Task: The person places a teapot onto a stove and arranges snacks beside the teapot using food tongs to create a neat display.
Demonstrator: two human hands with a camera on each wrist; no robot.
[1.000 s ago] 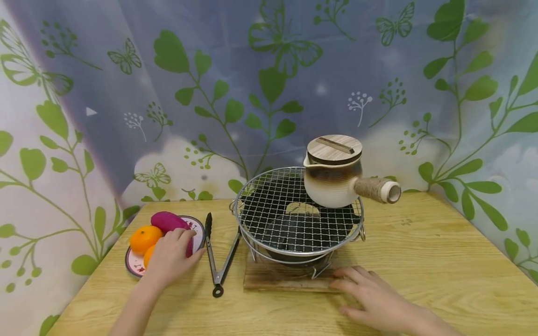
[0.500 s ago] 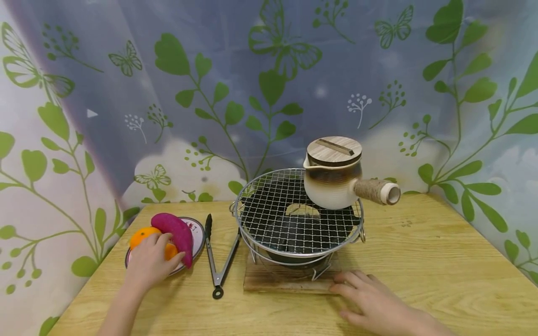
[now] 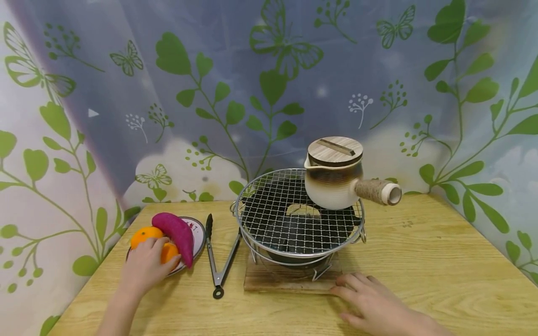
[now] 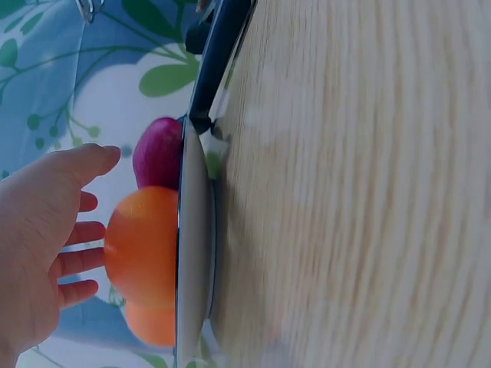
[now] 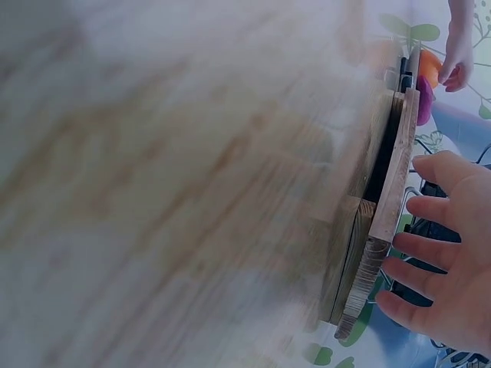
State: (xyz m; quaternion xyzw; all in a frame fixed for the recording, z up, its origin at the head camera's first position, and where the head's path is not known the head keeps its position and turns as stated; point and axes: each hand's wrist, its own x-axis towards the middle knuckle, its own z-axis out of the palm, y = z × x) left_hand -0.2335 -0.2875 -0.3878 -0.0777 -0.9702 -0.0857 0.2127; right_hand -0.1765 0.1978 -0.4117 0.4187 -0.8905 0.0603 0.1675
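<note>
Two hands: both low over a wooden table point(image 3: 420, 261), one at the fruit, one at the stove's base.
Left hand point(image 3: 145, 267): fingers gently curved over the near orange point(image 3: 169, 252); the wrist view shows fingertips point(image 4: 86, 260) touching the peel, thumb spread and free, no firm grasp yet.
Right hand point(image 3: 374, 303): flat and relaxed, fingers straight, tips at the edge of the board point(image 3: 290, 279); it holds nothing.
Oranges: the near one and a second orange point(image 3: 144, 233) sit on the plate point(image 3: 197, 231) at the table's left, beside a purple yam point(image 3: 178, 233).
Handling, as judged: light, round and firm with a little give; dimpled peel should grip well, though it may roll off the shallow plate if nudged.
Where to take hold: likely from above, fingers and thumb on opposite sides at the widest part, clear of the yam.
Nearby: tongs point(image 3: 218, 261) lie just right of the plate; a lidded pot point(image 3: 334, 179) stands on the grill point(image 3: 290, 219).
</note>
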